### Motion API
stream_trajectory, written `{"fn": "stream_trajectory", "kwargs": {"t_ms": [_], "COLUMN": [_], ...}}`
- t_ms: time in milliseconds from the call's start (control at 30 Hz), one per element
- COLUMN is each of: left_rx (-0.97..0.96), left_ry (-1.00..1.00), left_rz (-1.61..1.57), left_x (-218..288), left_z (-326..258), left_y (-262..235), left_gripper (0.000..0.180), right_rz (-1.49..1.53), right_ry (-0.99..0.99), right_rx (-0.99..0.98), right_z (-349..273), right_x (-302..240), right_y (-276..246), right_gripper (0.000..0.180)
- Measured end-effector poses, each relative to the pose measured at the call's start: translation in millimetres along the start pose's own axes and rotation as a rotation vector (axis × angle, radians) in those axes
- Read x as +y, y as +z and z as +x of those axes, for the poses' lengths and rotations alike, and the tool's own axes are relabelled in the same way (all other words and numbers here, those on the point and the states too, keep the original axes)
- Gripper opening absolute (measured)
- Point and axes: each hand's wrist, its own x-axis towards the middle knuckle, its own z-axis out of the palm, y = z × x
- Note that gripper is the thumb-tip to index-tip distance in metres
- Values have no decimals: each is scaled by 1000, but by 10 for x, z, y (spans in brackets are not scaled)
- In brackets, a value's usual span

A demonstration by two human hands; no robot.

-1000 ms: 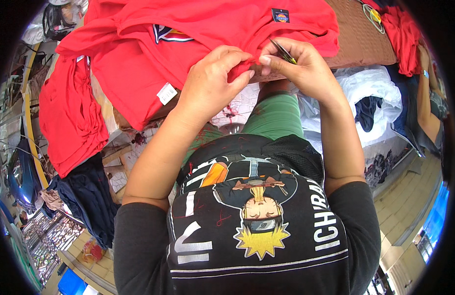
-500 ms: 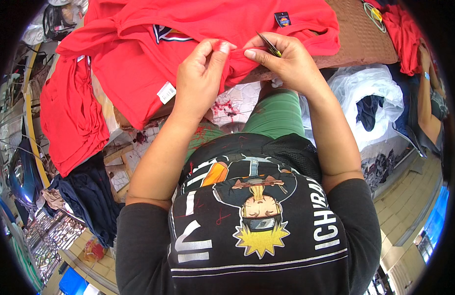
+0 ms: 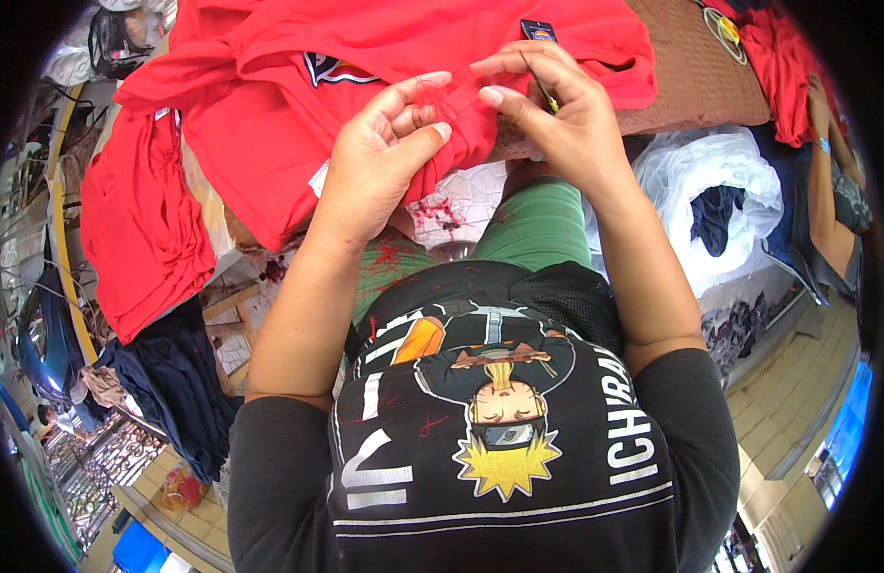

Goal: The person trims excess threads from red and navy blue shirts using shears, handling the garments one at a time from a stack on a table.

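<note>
A red sweatshirt (image 3: 270,143) with a printed emblem and a dark label (image 3: 537,31) lies spread in front of me. Over its near edge is my left hand (image 3: 380,158), its thumb away from its bent fingers, with a tangle of loose red threads (image 3: 431,95) caught on those fingers. To its right, my right hand (image 3: 580,115) holds small thread snips (image 3: 540,84) against its palm side, blades pointing up. Its thumb and index finger are apart, close to fine threads between the two hands. The snips' handles are mostly hidden by the hand.
The brown padded bench (image 3: 685,72) bears the sweatshirt. More red garments (image 3: 141,229) hang at left, above dark cloth (image 3: 179,382). A white plastic bag (image 3: 747,181) with dark cloth stands at right. Another person's arm (image 3: 824,191) reaches to red fabric (image 3: 781,67) there.
My left thumb has parted from the fingers, showing the red threads on them. My right thumb and index finger have opened and come off the cloth. The snips remain in my right hand.
</note>
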Motion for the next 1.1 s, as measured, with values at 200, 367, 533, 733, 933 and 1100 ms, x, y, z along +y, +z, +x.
{"fn": "stream_trajectory", "kwargs": {"t_ms": [200, 367, 533, 733, 933, 1100], "left_rx": [5, 13, -4, 150, 176, 178], "left_ry": [111, 94, 117, 420, 754, 901], "left_rz": [52, 101, 182, 675, 1038, 1135], "left_x": [-30, -10, 25, 13, 86, 64], "left_z": [-29, -47, -47, -25, -37, -34], "left_y": [102, 115, 83, 63, 138, 107], "left_gripper": [49, 47, 38, 16, 13, 12], "right_rz": [47, 77, 146, 50, -152, 60], "right_ry": [91, 243, 314, 131, -137, 104], "right_rx": [-74, -100, -81, -69, -52, -56], "right_z": [-78, -63, -89, -96, -104, -90], "right_x": [-199, -251, -270, -290, -353, -431], "right_y": [-2, -33, -29, -38, 10, -14], "right_gripper": [14, 12, 14, 14, 13, 15]}}
